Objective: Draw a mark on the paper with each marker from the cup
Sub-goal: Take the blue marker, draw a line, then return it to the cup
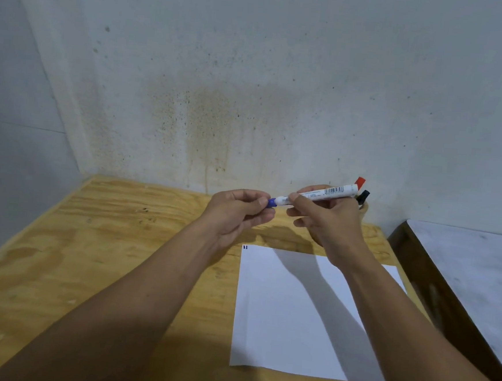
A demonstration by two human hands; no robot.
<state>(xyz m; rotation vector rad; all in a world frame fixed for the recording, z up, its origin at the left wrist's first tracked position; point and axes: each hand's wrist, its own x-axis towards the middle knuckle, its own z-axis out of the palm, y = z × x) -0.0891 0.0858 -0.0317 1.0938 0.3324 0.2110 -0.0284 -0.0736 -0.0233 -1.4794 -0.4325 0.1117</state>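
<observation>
I hold the white-barrelled marker with the blue cap (pixel 315 194) level above the plywood table (pixel 88 252), my right hand (pixel 328 223) pinching the barrel while my left hand (pixel 239 210) pinches the cap, probably to work the two apart or together. Behind my right hand, the red-capped marker (pixel 359 181) and black-capped marker (pixel 363 196) wait in the mostly hidden cup. The white paper sheet (pixel 293 329) lies below, with small dark marks (pixel 245 247) at its far left corner.

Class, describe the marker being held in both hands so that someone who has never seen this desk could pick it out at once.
Start at the wooden table against the stained wall, then look above the far edge of the white paper. Between the left hand and right hand lies the blue-capped marker, held level. Unlike the red and black markers behind, it is out of the cup.
</observation>
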